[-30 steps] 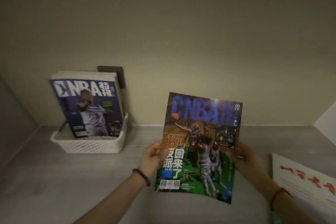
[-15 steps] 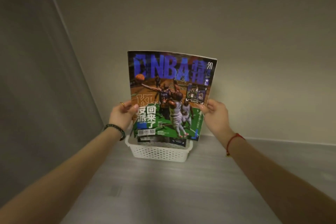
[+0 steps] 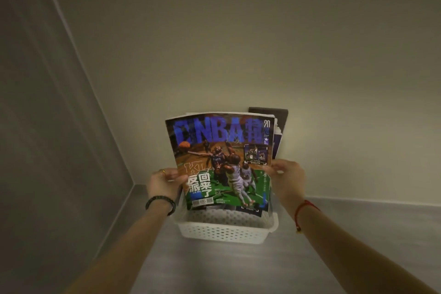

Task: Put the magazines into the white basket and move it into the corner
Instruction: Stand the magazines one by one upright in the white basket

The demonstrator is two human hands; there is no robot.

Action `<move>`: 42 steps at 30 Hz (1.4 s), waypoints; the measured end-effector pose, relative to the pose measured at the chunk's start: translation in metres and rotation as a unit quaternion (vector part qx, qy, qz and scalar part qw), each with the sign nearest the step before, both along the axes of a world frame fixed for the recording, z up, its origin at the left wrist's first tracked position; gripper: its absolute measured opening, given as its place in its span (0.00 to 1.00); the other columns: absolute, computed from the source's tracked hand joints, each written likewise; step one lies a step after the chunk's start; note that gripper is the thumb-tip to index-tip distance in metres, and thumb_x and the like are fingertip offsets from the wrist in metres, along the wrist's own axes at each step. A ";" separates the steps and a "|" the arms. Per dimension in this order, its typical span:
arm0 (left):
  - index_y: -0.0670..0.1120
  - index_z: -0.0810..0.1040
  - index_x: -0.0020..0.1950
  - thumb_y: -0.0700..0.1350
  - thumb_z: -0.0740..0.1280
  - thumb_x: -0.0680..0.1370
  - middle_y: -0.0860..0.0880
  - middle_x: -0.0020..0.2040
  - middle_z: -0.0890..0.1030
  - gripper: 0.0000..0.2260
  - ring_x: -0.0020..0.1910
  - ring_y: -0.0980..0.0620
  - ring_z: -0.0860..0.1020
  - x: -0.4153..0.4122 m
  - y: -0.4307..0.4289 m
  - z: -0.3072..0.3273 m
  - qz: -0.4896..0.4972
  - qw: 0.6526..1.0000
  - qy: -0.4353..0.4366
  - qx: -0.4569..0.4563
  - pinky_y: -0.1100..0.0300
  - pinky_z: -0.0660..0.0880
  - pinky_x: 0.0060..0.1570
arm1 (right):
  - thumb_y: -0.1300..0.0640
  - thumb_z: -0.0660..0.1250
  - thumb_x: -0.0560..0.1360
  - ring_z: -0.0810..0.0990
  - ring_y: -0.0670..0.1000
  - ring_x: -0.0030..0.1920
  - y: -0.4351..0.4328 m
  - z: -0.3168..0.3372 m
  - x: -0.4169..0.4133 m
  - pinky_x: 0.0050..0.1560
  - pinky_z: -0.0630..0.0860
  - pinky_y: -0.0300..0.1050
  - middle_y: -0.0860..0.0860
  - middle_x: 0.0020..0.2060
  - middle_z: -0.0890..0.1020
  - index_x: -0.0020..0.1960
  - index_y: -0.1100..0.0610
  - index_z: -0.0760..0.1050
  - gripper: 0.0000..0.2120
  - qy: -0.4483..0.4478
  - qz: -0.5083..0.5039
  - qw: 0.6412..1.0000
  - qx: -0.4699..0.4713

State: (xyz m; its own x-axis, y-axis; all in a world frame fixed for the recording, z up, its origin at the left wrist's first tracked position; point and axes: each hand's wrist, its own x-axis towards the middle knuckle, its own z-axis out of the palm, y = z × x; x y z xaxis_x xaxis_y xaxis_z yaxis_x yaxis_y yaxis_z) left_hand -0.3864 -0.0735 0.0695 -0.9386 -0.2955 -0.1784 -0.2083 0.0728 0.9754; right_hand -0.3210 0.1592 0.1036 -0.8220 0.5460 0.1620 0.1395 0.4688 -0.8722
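Note:
An NBA magazine with a green and orange basketball cover stands upright, its lower edge down inside the white perforated basket. My left hand grips its left edge and my right hand grips its right edge. Behind it, the edges of other magazines show at the right, also standing in the basket. The basket sits on the grey shelf against the back wall.
A dark brown block leans on the wall behind the magazines. The grey side wall meets the back wall at the corner, left of the basket. The grey shelf surface extends to the right.
The magazine was carried from the right over to the basket and has dropped lower, its bottom edge now inside the basket. The view swung left toward the corner.

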 end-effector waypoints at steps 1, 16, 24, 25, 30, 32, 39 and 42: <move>0.38 0.76 0.42 0.31 0.72 0.66 0.50 0.32 0.75 0.09 0.32 0.52 0.75 -0.002 -0.001 -0.003 0.003 1.000 0.001 -0.016 0.59 0.75 0.42 | 0.61 0.71 0.68 0.72 0.38 0.30 0.000 -0.003 -0.004 0.28 0.66 0.20 0.44 0.28 0.77 0.39 0.59 0.82 0.02 -0.008 0.005 1.000 -0.001; 0.43 0.76 0.38 0.40 0.75 0.66 0.48 0.37 0.77 0.08 0.37 0.52 0.75 0.004 -0.001 -0.014 0.003 0.989 0.026 -0.148 0.64 0.71 0.35 | 0.61 0.72 0.68 0.75 0.46 0.33 0.014 -0.043 -0.003 0.30 0.66 0.33 0.50 0.33 0.77 0.43 0.57 0.74 0.08 -0.070 -0.032 0.996 -0.053; 0.39 0.77 0.38 0.36 0.68 0.72 0.48 0.26 0.81 0.03 0.23 0.56 0.79 0.073 0.040 -0.002 -0.121 0.992 0.021 0.035 0.66 0.77 0.25 | 0.68 0.68 0.68 0.80 0.54 0.38 0.066 -0.043 0.073 0.38 0.74 0.39 0.54 0.35 0.81 0.40 0.57 0.78 0.07 -0.094 0.009 0.995 -0.025; 0.40 0.77 0.38 0.35 0.67 0.72 0.50 0.24 0.81 0.03 0.22 0.57 0.79 0.084 0.054 -0.002 -0.152 0.987 0.017 0.044 0.67 0.77 0.25 | 0.69 0.68 0.68 0.80 0.53 0.36 0.077 -0.043 0.088 0.37 0.75 0.40 0.54 0.34 0.81 0.37 0.55 0.77 0.09 -0.097 0.011 0.994 -0.041; 0.41 0.78 0.36 0.34 0.64 0.74 0.52 0.21 0.80 0.08 0.21 0.60 0.77 0.147 0.147 -0.012 -0.293 0.954 -0.018 0.058 0.68 0.76 0.24 | 0.69 0.67 0.69 0.80 0.50 0.33 0.146 -0.051 0.172 0.34 0.77 0.38 0.53 0.32 0.80 0.35 0.50 0.75 0.15 -0.122 -0.010 0.990 -0.065; 0.41 0.78 0.35 0.35 0.64 0.74 0.52 0.22 0.80 0.09 0.20 0.60 0.77 0.174 0.192 -0.018 -0.338 0.939 -0.031 0.050 0.69 0.74 0.22 | 0.68 0.67 0.69 0.80 0.52 0.36 0.179 -0.055 0.209 0.35 0.77 0.39 0.51 0.32 0.80 0.37 0.50 0.75 0.13 -0.136 -0.030 0.988 -0.062; 0.43 0.77 0.38 0.38 0.62 0.76 0.46 0.36 0.79 0.08 0.25 0.60 0.79 0.272 0.351 -0.051 -0.454 0.883 -0.103 0.064 0.70 0.75 0.25 | 0.66 0.67 0.70 0.80 0.53 0.40 0.304 -0.066 0.338 0.40 0.75 0.42 0.59 0.42 0.83 0.45 0.56 0.78 0.07 -0.168 -0.138 0.973 -0.075; 0.41 0.76 0.44 0.40 0.62 0.77 0.49 0.37 0.79 0.06 0.34 0.55 0.77 0.308 0.413 -0.064 -0.475 0.869 -0.126 0.059 0.71 0.75 0.27 | 0.66 0.67 0.71 0.78 0.52 0.45 0.352 -0.071 0.386 0.47 0.73 0.41 0.58 0.48 0.82 0.52 0.60 0.77 0.11 -0.176 -0.160 0.968 -0.074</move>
State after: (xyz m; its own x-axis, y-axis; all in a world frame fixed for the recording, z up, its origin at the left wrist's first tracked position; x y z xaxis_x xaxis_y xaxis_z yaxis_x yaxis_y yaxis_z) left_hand -0.0786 0.3397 0.0058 -0.6757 0.6260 -0.3894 -0.3167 0.2305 0.9201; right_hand 0.0645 0.5108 0.0327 -0.5971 0.7775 -0.1974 0.5582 0.2260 -0.7984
